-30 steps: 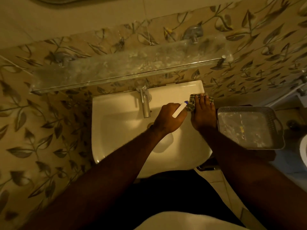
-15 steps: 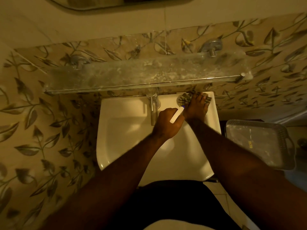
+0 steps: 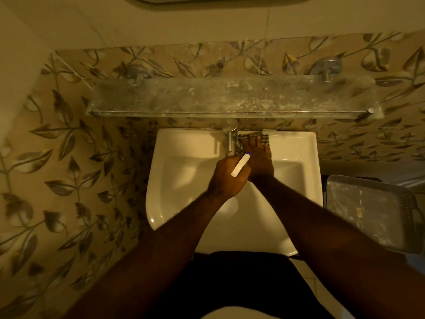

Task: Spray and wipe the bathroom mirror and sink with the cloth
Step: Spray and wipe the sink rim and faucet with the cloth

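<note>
I see the white sink point(image 3: 184, 171) mounted against the leaf-patterned wall, a squarish basin with a flat back ledge and a rounded front edge, its chrome tap standing at the middle of that ledge. The cloth point(image 3: 243, 143), a dark checked rag, lies bunched on the back ledge just right of the tap, pressed flat under my right hand point(image 3: 259, 157) with its edges showing past the fingertips. My left hand point(image 3: 227, 178) hovers over the basin gripping the spray bottle point(image 3: 240, 165), of which only a slim white part with a blue tip shows.
</note>
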### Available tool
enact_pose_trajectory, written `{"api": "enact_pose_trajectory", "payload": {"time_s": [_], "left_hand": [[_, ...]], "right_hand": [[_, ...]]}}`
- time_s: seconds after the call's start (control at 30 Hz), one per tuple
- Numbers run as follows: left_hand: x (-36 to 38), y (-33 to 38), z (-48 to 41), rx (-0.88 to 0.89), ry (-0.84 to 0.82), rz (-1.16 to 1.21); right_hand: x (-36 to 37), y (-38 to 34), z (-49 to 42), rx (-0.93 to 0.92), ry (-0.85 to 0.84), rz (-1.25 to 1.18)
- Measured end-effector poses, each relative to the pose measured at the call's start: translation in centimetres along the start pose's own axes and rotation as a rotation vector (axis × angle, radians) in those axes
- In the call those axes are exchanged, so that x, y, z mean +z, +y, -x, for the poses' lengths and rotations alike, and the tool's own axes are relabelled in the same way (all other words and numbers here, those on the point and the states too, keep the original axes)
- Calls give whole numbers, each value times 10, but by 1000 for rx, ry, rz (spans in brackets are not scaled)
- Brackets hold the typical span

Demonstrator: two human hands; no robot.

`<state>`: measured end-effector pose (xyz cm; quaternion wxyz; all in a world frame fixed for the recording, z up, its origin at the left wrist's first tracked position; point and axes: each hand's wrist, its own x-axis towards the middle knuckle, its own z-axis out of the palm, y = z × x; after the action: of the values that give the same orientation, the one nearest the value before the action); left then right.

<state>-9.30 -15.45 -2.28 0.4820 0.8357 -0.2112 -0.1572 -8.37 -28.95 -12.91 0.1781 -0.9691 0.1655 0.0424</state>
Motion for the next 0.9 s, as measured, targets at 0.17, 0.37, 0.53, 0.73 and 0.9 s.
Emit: {"api": "enact_pose_trajectory", "payload": {"time_s": [0.17,0.37,0.53,0.73,0.9], "left_hand": [[-12,-7,8,25,29,-38],[-25,-14,18,6,46,-69],[-39,-21,23,-14,102,-108],[-56,-26,30,-60,126,-78],[-72,-35,34,-62,166,-87]], "right_hand": [[15,-1,3,-23,35,40],[27,-10,24,-30,135,71],[42,-23,38,-17,160,72],[60,-38,47,-6,156,25],[79,-75,52,84,196,-95]]}}
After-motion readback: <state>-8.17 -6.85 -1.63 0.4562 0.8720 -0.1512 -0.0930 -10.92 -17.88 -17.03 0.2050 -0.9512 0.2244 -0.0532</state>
